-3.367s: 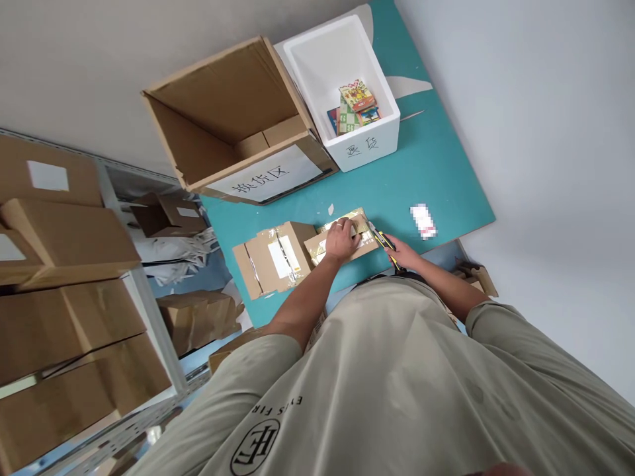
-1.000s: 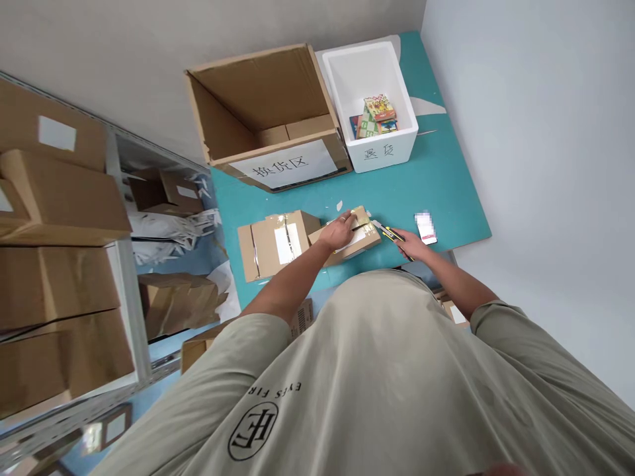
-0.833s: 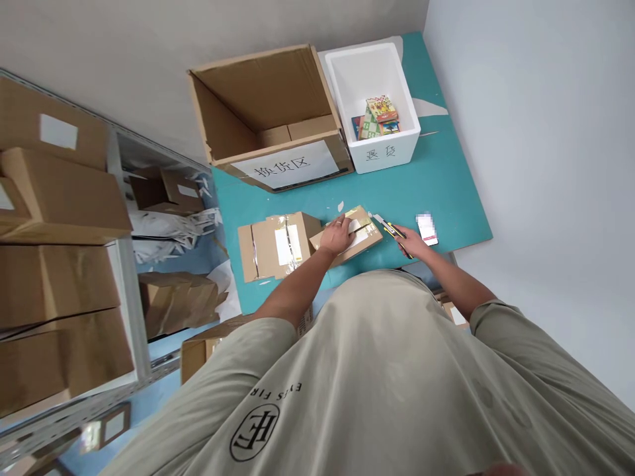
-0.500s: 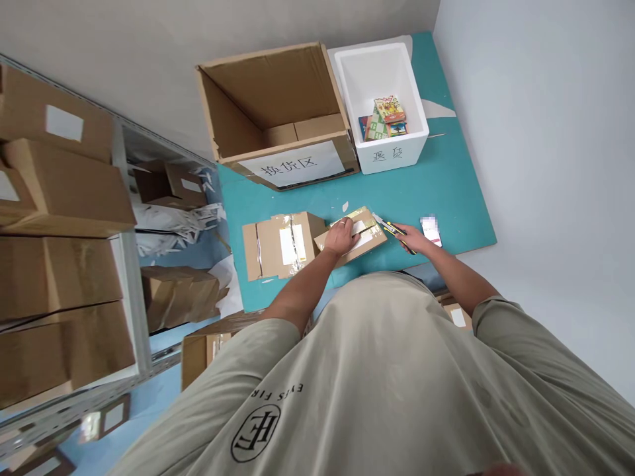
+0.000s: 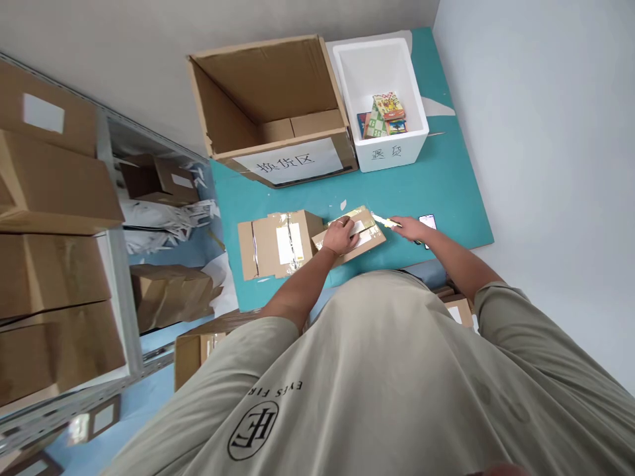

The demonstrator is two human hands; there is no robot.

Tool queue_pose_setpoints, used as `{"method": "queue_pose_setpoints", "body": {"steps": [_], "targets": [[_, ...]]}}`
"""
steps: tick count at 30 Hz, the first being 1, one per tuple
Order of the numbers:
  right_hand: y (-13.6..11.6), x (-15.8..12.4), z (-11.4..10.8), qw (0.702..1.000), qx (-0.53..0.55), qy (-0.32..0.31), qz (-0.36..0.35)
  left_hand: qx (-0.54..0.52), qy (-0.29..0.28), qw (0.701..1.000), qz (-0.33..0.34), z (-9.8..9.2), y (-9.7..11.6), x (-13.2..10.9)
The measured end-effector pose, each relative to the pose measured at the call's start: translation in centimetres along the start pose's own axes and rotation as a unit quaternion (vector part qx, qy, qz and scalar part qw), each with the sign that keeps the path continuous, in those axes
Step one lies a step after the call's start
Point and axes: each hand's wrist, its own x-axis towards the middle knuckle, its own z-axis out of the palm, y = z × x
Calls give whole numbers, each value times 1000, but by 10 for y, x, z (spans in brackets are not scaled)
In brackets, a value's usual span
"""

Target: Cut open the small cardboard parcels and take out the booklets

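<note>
a flat cardboard parcel [image 5: 350, 237] lies on a teal board [image 5: 446, 192], its long axis slanting from lower left up to the right, with tape and a white label on top. the left hand [image 5: 340, 237] sits palm down on the parcel, fingers together and bent; whether it grips or only rests, i cannot tell. the right hand [image 5: 411, 229] is just off the parcel's right end, fingers closed round a yellow-and-black utility knife [image 5: 384, 221]. the blade points left, roughly level, toward the parcel's upper right corner; it is blurred, so contact is unclear. a second parcel [image 5: 275, 244] touches the parcel's left end. a phone [image 5: 427, 221] lies just past the right hand. beyond the parcel stand an open carton [image 5: 268, 99] and a white foam box [image 5: 381, 149] holding card packs [image 5: 387, 114]. left of the parcel, off the board, are shelf cartons [image 5: 49, 185].
</note>
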Motion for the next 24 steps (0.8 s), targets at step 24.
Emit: {"method": "queue_pose_setpoints", "body": {"steps": [24], "targets": [[19,-3,-11,994,-72,-77,-28,20,-56,998,27,-13,22,-1]]}}
